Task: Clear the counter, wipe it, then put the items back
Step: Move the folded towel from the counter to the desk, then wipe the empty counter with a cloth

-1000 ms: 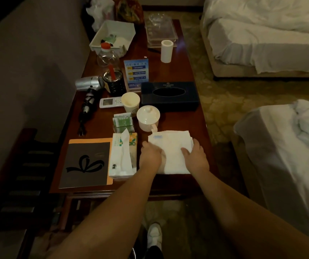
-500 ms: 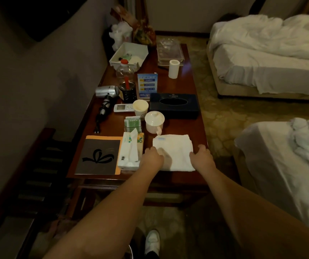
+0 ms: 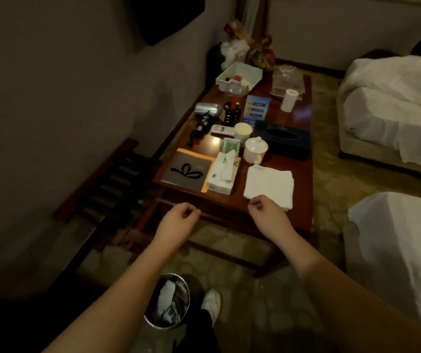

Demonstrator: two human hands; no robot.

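A folded white cloth lies flat near the front right of the dark wooden counter. My right hand hovers at the cloth's near edge, fingers loosely curled, holding nothing. My left hand hangs in front of the counter's front edge, also loosely curled and empty. On the counter stand a tissue pack, a dark folder with a bow, a lidded white mug, a paper cup, a dark tissue box, a remote and a hair dryer.
A white tray, a bottle, a blue card and a white roll sit at the far end. A waste bin stands on the floor by my shoe. Beds are at the right, a luggage rack at the left.
Both hands have come off the folded cloth and drawn back toward me, past the counter's front edge. The camera has pulled back and up, so the bin now shows.
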